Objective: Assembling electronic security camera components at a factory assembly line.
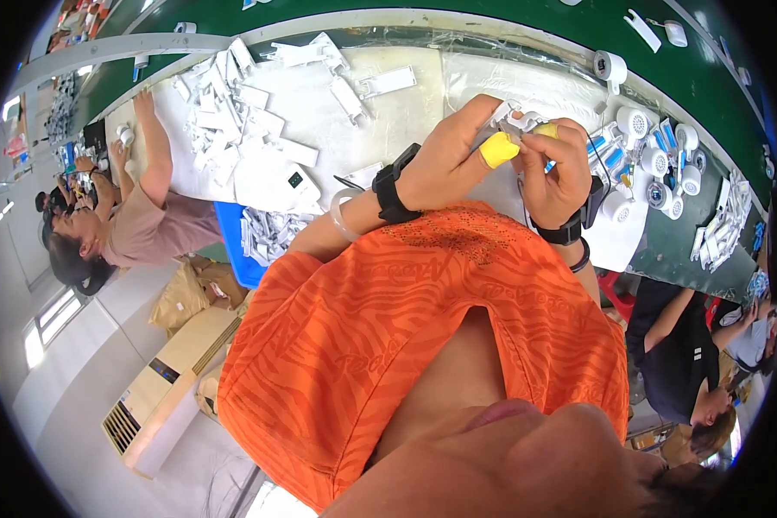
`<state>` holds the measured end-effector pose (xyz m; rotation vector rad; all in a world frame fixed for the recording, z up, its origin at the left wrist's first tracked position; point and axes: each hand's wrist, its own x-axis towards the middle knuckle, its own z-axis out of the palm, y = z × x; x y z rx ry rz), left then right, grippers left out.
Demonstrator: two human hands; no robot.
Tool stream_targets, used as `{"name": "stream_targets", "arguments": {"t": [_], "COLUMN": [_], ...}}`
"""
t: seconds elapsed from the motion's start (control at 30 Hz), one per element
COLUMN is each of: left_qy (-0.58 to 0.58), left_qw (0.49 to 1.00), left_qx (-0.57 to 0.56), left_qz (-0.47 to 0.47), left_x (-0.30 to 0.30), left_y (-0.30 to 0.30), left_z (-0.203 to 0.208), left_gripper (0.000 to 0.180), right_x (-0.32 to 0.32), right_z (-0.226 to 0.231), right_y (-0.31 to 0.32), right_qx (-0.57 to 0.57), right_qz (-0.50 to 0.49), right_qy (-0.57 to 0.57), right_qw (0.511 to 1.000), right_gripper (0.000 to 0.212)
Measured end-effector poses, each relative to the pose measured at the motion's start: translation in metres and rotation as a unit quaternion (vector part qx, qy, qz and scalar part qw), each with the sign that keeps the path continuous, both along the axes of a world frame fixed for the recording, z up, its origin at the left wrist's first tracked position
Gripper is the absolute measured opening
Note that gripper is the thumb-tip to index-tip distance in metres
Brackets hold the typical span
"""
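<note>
My left hand and my right hand meet over the worktable, both closed on one small white plastic part. Yellow covers wrap the left thumb and a right fingertip. Fingers hide much of the part, so its full shape does not show. To the right of my right hand lie several white round-headed pieces with grille faces, among blue-and-white strips. Left of my left hand, a few flat white plastic housings rest on the table covering.
A heap of white plastic housings covers the table's left part. Below it a blue bin holds more white pieces. More white parts are piled at the far right. Green conveyor runs behind. Co-workers sit at both sides.
</note>
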<state>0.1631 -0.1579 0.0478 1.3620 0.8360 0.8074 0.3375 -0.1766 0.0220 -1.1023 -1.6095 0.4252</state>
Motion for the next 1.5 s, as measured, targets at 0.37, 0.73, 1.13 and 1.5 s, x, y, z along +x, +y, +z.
{"name": "stream_targets", "arguments": {"t": [0.37, 0.73, 1.13, 1.5], "left_qy": [0.02, -0.079, -0.029, -0.051], "left_qw": [1.0, 0.99, 0.987, 0.968], "left_qx": [0.005, -0.113, -0.149, -0.226], "left_qz": [0.017, 0.008, 0.05, 0.1], "left_x": [0.003, -0.005, -0.02, -0.031], "left_y": [-0.002, 0.015, 0.022, 0.023], "left_z": [-0.005, -0.003, -0.014, -0.037], "left_gripper": [0.025, 0.024, 0.028, 0.025], "right_x": [-0.002, -0.007, -0.003, -0.001], "right_z": [0.001, -0.018, -0.031, -0.029], "right_y": [-0.002, 0.004, 0.023, 0.036], "right_qx": [0.013, -0.092, -0.451, -0.359], "right_qz": [0.001, 0.013, 0.185, 0.106], "right_qy": [-0.015, 0.096, 0.413, 0.184], "right_qw": [1.0, 0.991, 0.769, 0.909], "right_gripper": [0.025, 0.026, 0.046, 0.05]}}
